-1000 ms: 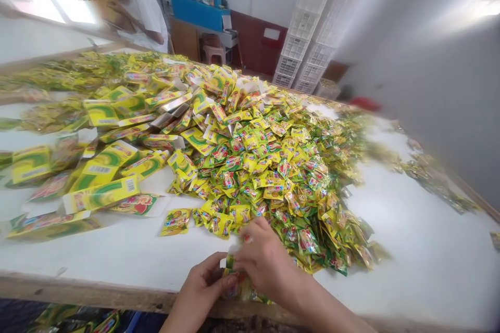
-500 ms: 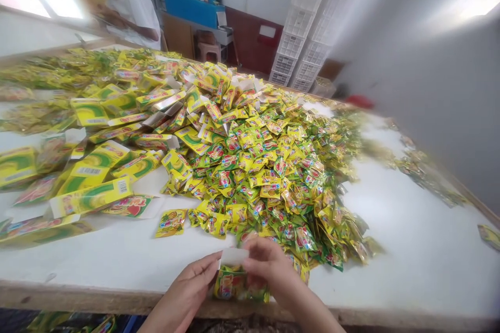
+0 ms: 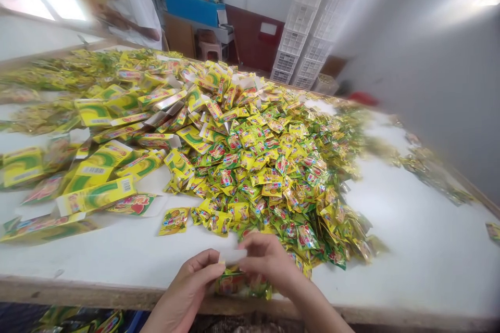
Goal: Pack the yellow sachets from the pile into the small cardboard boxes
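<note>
At the table's near edge, my left hand (image 3: pixel 201 278) is closed on the left side of a small carton, its thumb near the white flap (image 3: pixel 233 256). My right hand (image 3: pixel 265 260) pinches the flap's right end with bent fingers. Most of the carton is hidden by the hands. Just below the flap show shiny yellow-green sachets (image 3: pixel 230 283); whether they lie inside the carton or on the table I cannot tell. Beyond my hands rises a large heap of similar sachets (image 3: pixel 273 166). One single yellow sachet (image 3: pixel 174 221) lies apart, left of the heap.
Several yellow-green cartons (image 3: pixel 97 166), some with open white flaps, are piled at left on the white table (image 3: pixel 128 255). More sachets lie along the right edge. A person in a white top (image 3: pixel 138 8) is at the far left. White crates (image 3: pixel 292 44) stand stacked behind.
The white flap looks narrower now, tilted or folded down between my hands. My left thumb has moved onto its left end. The view has shifted slightly.
</note>
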{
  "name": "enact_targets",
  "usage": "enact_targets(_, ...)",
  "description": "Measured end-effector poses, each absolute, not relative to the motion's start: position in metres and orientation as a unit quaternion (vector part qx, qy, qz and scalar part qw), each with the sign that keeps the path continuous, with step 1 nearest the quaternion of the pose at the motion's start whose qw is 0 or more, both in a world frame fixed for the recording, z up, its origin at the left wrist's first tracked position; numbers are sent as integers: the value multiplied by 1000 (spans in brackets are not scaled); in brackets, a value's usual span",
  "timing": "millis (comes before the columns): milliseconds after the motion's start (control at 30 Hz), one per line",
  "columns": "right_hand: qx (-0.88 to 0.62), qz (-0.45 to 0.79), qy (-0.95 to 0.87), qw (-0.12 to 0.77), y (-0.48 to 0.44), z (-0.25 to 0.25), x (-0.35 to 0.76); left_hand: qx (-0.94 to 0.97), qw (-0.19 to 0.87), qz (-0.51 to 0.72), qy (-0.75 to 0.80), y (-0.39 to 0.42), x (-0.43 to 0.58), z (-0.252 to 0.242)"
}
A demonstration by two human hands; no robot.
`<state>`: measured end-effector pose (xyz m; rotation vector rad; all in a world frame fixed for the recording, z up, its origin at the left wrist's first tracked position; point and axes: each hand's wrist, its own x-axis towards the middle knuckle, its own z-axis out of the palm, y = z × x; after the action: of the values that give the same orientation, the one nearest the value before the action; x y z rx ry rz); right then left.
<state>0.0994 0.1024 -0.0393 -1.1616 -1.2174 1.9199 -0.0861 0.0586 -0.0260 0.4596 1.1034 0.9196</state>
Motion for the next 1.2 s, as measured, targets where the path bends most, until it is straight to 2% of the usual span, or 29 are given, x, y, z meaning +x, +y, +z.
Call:
enact_targets(167,-403,544,-625,388,108,-33,89,296,624,421,589,65,-92,-27)
enact_targets(300,-403,622,-576,344,113,-31,91,386,557,410,610,65,-98,-40)
enact_targets(467,-465,696,-442,322,113,-38,90,412,531,417,612,65,-91,-45)
enact_targets(700,-432,524,-617,397,102,-38,97,592,429,408,546,67,-100,-50)
enact_targets(800,-406,484,-660,406,90,-36,102,644,420,400,500,63,-105,-54)
enact_targets(967,-371,457,-735,337,96,-28,120,672,450,372,456,61,-97,-58)
enact_targets(1100,-473,415,-702,332,115,-22,151,697,463,306,454,67,-86,-59)
enact_targets(1200,-537,366,-721,240,106,-25,161,678,466,318,471,69,-88,-56)
